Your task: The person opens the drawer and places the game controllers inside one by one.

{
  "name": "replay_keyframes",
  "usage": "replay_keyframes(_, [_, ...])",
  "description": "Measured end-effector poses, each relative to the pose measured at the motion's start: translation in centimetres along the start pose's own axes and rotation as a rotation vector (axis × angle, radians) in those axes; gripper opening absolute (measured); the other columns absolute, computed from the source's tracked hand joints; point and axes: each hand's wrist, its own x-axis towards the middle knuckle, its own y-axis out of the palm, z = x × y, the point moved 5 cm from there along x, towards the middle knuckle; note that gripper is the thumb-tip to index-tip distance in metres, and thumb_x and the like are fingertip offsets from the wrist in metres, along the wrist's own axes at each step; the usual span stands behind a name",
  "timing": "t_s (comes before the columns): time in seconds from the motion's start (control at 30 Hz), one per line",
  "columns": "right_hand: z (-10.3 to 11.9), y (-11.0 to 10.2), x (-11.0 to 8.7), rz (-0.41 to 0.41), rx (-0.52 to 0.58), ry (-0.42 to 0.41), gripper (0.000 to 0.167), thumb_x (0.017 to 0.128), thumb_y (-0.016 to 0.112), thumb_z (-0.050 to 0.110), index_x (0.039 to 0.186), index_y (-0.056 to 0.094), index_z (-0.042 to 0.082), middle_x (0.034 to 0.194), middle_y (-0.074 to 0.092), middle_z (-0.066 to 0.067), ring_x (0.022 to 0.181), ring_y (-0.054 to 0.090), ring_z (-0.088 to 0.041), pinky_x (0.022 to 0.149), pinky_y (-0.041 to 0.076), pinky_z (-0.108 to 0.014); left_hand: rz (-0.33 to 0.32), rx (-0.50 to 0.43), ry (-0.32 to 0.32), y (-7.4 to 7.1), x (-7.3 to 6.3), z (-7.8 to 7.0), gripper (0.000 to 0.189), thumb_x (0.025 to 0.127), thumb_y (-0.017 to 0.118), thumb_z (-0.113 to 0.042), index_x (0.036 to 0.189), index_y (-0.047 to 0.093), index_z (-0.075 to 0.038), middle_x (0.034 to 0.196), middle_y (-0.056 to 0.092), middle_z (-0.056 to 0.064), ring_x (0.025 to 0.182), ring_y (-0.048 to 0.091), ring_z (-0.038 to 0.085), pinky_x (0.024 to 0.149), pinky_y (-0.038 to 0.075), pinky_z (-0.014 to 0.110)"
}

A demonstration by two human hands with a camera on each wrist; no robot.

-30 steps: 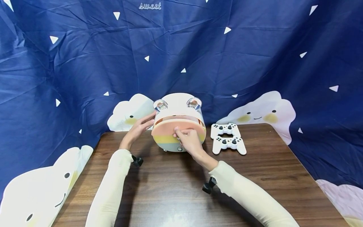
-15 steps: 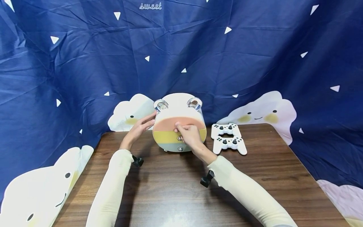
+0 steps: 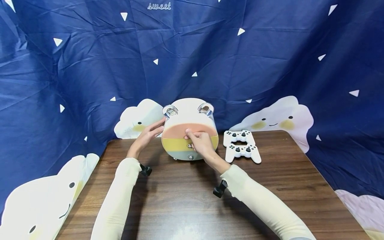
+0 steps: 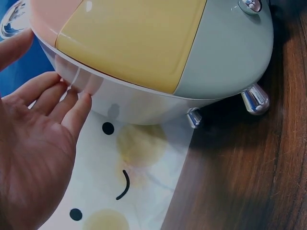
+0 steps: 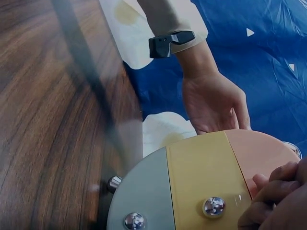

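A small white drawer cabinet (image 3: 189, 108) with two chrome rings like eyes stands at the back of the table. Its rounded front has a pink drawer (image 3: 177, 130), a yellow drawer (image 3: 172, 144) and a grey-green drawer (image 3: 178, 155). All three fronts sit flush. My right hand (image 3: 202, 144) is at the pink front, thumb and curled fingers pinching its knob, which they hide. In the right wrist view, chrome knobs show on the yellow drawer (image 5: 192, 167) and the green one. My left hand (image 4: 41, 124) rests its extended fingertips against the cabinet's left side.
Two white game controllers (image 3: 242, 151) lie right of the cabinet, one in front of the other. The brown wooden table (image 3: 177, 200) ends close behind it at a blue curtain (image 3: 192, 50) with cloud prints. Short chrome feet (image 4: 255, 99) hold the cabinet up.
The pink drawer, partly pulled out a second ago, has gone back in with my right hand pushing it away from me. The left hand has stayed at the side.
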Motion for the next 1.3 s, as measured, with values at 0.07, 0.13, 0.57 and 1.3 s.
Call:
replay_keyframes(0.07, [0.0, -0.1, 0.1, 0.011, -0.015, -0.016, 0.049, 0.105, 0.067, 0.047, 0.097, 0.082, 0.001, 0.045, 0.052, 0.002, 0.040, 0.043, -0.004, 0.040, 0.031, -0.018, -0.004, 0.000, -0.002, 0.0, 0.0, 0.0, 0.065, 0.109, 0.058, -0.031, 0.167, 0.036, -0.014, 0.175, 0.033, 0.003, 0.164, 0.027, 0.018, 0.137, 0.025, 0.041])
replay_keyframes(0.13, [-0.1, -0.3, 0.1, 0.023, -0.038, -0.040, 0.050, 0.105, 0.067, 0.048, 0.098, 0.083, 0.001, 0.044, 0.052, 0.003, 0.040, 0.043, -0.005, 0.041, 0.031, -0.018, -0.006, -0.003, -0.003, 0.0, 0.0, 0.0, 0.065, 0.109, 0.059, -0.031, 0.167, 0.036, -0.014, 0.175, 0.034, 0.003, 0.163, 0.028, 0.018, 0.136, 0.026, 0.041])
replay_keyframes(0.57, [-1.3, -1.4, -0.1, 0.122, -0.220, -0.133, 0.027, 0.098, 0.076, 0.027, 0.089, 0.078, 0.001, 0.053, 0.054, 0.010, 0.049, 0.048, -0.006, 0.046, 0.034, -0.019, -0.016, -0.008, -0.002, -0.1, 0.1, -0.3, 0.067, 0.109, 0.059, -0.030, 0.168, 0.034, -0.010, 0.174, 0.035, 0.004, 0.163, 0.029, 0.019, 0.134, 0.030, 0.034])
replay_keyframes(1.3, [-5.3, 0.2, 0.0, 0.124, -0.234, 0.071, 0.059, 0.107, 0.058, 0.051, 0.094, 0.080, -0.002, 0.045, 0.052, 0.005, 0.033, 0.035, -0.006, 0.031, 0.029, -0.021, -0.021, -0.006, -0.008, 0.1, 0.0, -0.1, 0.064, 0.109, 0.058, -0.030, 0.167, 0.036, -0.013, 0.175, 0.034, 0.004, 0.163, 0.028, 0.019, 0.135, 0.027, 0.038])
